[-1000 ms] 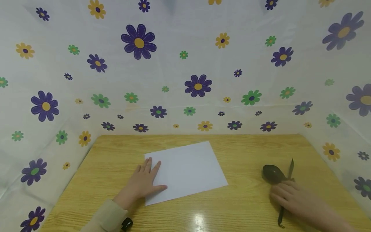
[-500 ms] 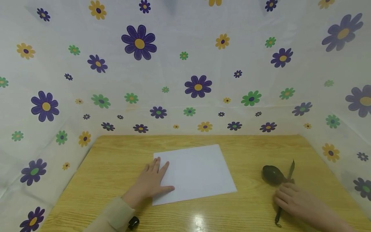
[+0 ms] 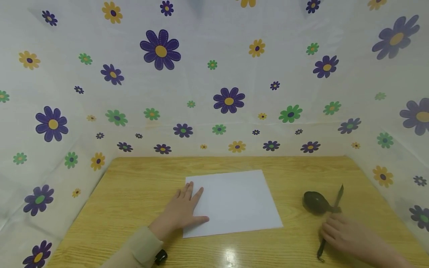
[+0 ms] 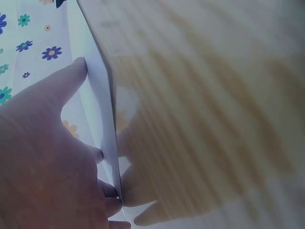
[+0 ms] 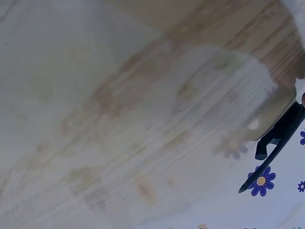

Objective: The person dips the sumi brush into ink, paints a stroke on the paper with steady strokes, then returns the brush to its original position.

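Note:
My left hand [image 3: 181,212] lies with spread fingers on the left edge of a white sheet of paper [image 3: 238,204]. In the left wrist view the thumb and fingertips rest along the edge of the paper [image 4: 97,90]. At the right my other hand [image 3: 345,232] holds the handle of a dark knife [image 3: 339,195], whose pointed blade is turned away from me. A hooked handle end shows below that hand. Beside the knife lies a dark oval thing [image 3: 315,203] that narrows towards it; whether they touch I cannot tell. The right wrist view catches the knife [image 5: 285,138] at its edge.
A wooden table [image 3: 140,178] with a glossy top carries everything. White cloth walls [image 3: 191,82] printed with flowers enclose its back and sides. A small black thing [image 3: 161,257] is by the left sleeve.
The left hand and the paper have slid to the right, the paper turning slightly. The right hand has moved a little right, and the knife has tilted with it. The oval thing stays put.

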Demonstrator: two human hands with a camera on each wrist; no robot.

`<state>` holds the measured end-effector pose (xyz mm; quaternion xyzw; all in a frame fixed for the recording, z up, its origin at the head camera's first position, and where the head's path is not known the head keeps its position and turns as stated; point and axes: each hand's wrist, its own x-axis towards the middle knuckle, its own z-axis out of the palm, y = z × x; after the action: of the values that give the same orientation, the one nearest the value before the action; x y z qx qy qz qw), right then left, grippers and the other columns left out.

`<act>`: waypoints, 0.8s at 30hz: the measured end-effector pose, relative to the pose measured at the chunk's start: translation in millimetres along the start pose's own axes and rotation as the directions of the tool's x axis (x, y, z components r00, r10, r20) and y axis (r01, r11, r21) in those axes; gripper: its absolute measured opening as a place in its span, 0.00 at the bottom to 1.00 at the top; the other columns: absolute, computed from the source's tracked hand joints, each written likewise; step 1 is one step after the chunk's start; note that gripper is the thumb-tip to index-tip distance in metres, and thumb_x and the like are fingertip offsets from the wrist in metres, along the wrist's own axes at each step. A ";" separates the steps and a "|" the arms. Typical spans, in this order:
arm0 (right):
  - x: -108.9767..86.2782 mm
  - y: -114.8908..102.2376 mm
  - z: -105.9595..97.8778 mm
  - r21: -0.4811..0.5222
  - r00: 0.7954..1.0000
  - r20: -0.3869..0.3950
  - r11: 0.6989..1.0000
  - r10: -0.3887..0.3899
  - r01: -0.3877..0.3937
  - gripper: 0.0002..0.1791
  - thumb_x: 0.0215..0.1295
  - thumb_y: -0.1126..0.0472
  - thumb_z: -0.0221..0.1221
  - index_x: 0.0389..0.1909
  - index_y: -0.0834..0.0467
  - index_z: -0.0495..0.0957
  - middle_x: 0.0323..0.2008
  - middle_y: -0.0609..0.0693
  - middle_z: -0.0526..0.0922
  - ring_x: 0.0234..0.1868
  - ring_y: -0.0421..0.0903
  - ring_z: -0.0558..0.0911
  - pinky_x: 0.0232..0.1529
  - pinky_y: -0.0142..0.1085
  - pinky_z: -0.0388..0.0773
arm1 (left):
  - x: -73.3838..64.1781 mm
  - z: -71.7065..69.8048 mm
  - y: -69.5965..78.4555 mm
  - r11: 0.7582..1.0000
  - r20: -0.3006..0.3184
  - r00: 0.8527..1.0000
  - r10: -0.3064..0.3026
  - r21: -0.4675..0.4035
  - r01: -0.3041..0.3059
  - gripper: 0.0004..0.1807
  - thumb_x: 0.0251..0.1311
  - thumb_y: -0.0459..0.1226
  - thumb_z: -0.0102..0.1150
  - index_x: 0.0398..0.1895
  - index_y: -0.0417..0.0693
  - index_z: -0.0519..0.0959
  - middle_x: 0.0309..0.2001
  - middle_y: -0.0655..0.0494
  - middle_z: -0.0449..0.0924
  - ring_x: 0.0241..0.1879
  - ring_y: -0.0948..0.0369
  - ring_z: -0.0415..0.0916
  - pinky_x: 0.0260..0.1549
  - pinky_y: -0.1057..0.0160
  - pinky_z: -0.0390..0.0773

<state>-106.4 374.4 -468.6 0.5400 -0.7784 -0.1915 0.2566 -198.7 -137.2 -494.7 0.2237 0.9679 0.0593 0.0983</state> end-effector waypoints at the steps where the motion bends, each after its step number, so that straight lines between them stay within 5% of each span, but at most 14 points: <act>1: -0.3 0.0 -0.7 -0.009 1.000 -0.011 1.000 -0.004 0.004 0.45 0.82 0.73 0.14 0.35 0.52 0.85 0.35 0.48 0.86 0.37 0.46 0.84 0.42 0.40 0.84 | 0.4 0.3 1.1 1.000 -0.001 1.000 0.007 0.000 -0.007 0.57 0.64 0.73 0.56 0.86 0.50 0.55 0.85 0.33 0.45 0.85 0.38 0.45 0.82 0.35 0.54; 5: -0.1 0.5 -3.9 -0.048 0.999 -0.045 0.999 -0.003 0.001 0.43 0.79 0.75 0.16 0.35 0.53 0.85 0.36 0.50 0.87 0.38 0.47 0.85 0.45 0.41 0.85 | 1.3 -0.6 6.6 1.000 0.002 1.000 0.029 -0.006 -0.029 0.57 0.64 0.72 0.57 0.86 0.49 0.55 0.85 0.33 0.45 0.86 0.38 0.44 0.82 0.35 0.53; 9: 0.6 2.5 -7.7 -0.052 0.998 -0.061 0.998 0.021 -0.024 0.42 0.79 0.75 0.15 0.37 0.53 0.83 0.38 0.52 0.87 0.39 0.49 0.86 0.66 0.43 0.80 | 3.0 -1.8 12.5 1.000 0.024 0.999 0.029 -0.006 -0.029 0.55 0.66 0.71 0.56 0.87 0.51 0.54 0.86 0.37 0.43 0.86 0.41 0.44 0.83 0.37 0.51; 14: 1.9 6.7 -15.6 -0.036 0.993 -0.104 0.997 0.062 -0.066 0.37 0.82 0.74 0.18 0.42 0.57 0.81 0.39 0.53 0.86 0.40 0.50 0.84 0.57 0.42 0.79 | 3.1 -3.4 18.9 0.999 0.040 0.998 0.041 0.002 -0.041 0.53 0.69 0.69 0.54 0.87 0.50 0.53 0.87 0.39 0.42 0.87 0.43 0.43 0.84 0.40 0.51; 17: 1.9 9.6 -21.4 -0.025 0.988 -0.127 0.995 0.092 -0.096 0.34 0.83 0.73 0.18 0.70 0.64 0.72 0.40 0.54 0.87 0.41 0.50 0.82 0.74 0.44 0.71 | 3.1 -4.1 22.3 0.998 0.046 0.997 0.064 0.000 -0.064 0.51 0.72 0.67 0.54 0.86 0.48 0.54 0.87 0.39 0.43 0.87 0.43 0.43 0.84 0.41 0.51; 19: 2.0 11.3 -25.0 -0.020 0.983 -0.145 0.993 0.111 -0.115 0.33 0.84 0.72 0.19 0.83 0.65 0.54 0.51 0.59 0.86 0.44 0.51 0.80 0.86 0.44 0.54 | 3.5 -4.3 24.5 0.997 0.050 0.995 0.083 0.000 -0.083 0.49 0.73 0.64 0.54 0.86 0.46 0.54 0.87 0.39 0.43 0.87 0.43 0.43 0.84 0.41 0.52; 21: 1.4 12.6 -28.3 0.010 0.976 -0.167 0.991 0.137 -0.137 0.31 0.85 0.71 0.19 0.86 0.63 0.38 0.70 0.64 0.77 0.54 0.53 0.79 0.88 0.42 0.36 | 4.0 -4.5 26.5 0.995 0.050 0.993 0.102 0.002 -0.102 0.48 0.75 0.62 0.55 0.86 0.45 0.55 0.87 0.38 0.44 0.86 0.43 0.44 0.84 0.41 0.53; 24: 2.7 14.7 -34.5 0.054 0.963 -0.203 0.984 0.175 -0.167 0.30 0.87 0.69 0.21 0.86 0.63 0.43 0.85 0.58 0.54 0.66 0.53 0.73 0.88 0.41 0.38 | 4.1 -6.4 29.7 0.993 0.053 0.992 0.119 0.009 -0.119 0.46 0.76 0.61 0.54 0.86 0.45 0.54 0.87 0.39 0.44 0.86 0.43 0.44 0.83 0.41 0.54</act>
<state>-97.1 376.1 -432.1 0.4922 -0.7945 -0.0974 0.3420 -191.3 -109.3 -484.4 0.2830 0.9503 0.0533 0.1184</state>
